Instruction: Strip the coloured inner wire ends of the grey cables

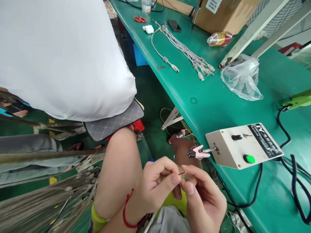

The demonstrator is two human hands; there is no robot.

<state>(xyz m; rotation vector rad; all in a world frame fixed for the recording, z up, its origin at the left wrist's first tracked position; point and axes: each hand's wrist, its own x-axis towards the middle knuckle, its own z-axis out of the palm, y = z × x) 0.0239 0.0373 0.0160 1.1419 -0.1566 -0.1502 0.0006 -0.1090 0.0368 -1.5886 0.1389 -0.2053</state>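
Both hands meet above my lap, at the bottom centre of the head view. My left hand point(157, 186), with a red string bracelet at the wrist, pinches thin wires point(181, 173), one of them red. Opposite it, my right hand point(202, 194) is closed on the same fine wire ends, thumb and forefinger together. A greenish strand shows faintly between the fingertips. Part of a grey cable point(150, 223) runs below my left wrist. Just beyond the hands, a pink clip point(199, 152) sticks out from a beige box point(243, 145) with a green button.
The green table point(184, 87) bears grey USB cables point(187, 50), a plastic bag point(243, 77), a bottle point(220, 38), a phone point(174, 25), red-handled scissors point(139, 19) and a carton point(223, 14). A person in white point(65, 58) sits at the left, near many hanging cables point(60, 207).
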